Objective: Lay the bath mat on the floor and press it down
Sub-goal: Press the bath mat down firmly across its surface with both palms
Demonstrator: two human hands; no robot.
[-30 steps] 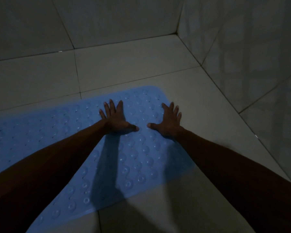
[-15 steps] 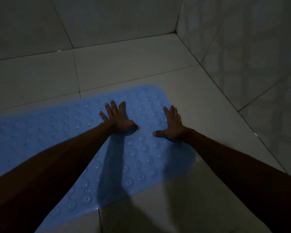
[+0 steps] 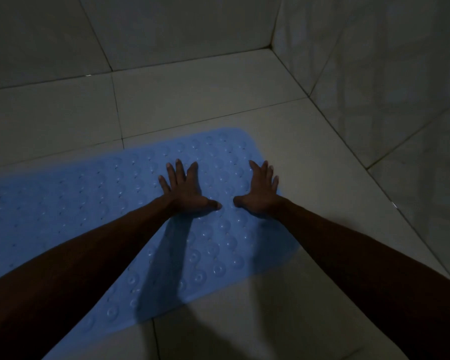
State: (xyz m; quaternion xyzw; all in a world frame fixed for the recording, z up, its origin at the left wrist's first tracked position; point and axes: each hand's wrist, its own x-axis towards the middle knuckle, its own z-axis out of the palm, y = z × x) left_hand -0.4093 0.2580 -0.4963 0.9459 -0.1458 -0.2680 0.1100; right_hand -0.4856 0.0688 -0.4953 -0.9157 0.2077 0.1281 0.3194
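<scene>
Dimly lit: poor light, fine detail hard to read.
Mat: blue bath mat [image 3: 94,203] lies flat on the tiled floor [image 3: 198,94], bumps showing, right end near the corner of the walls [image 3: 374,61].
Left hand [image 3: 185,189]: palm down on the mat, fingers spread and flat, grasping nothing.
Right hand [image 3: 261,192]: palm down at the mat's right edge, fingers extended, close together, grasping nothing.
Thumbs: pointing toward each other, small gap between.
Shadows: forearm shadows fall across mat and floor.
</scene>
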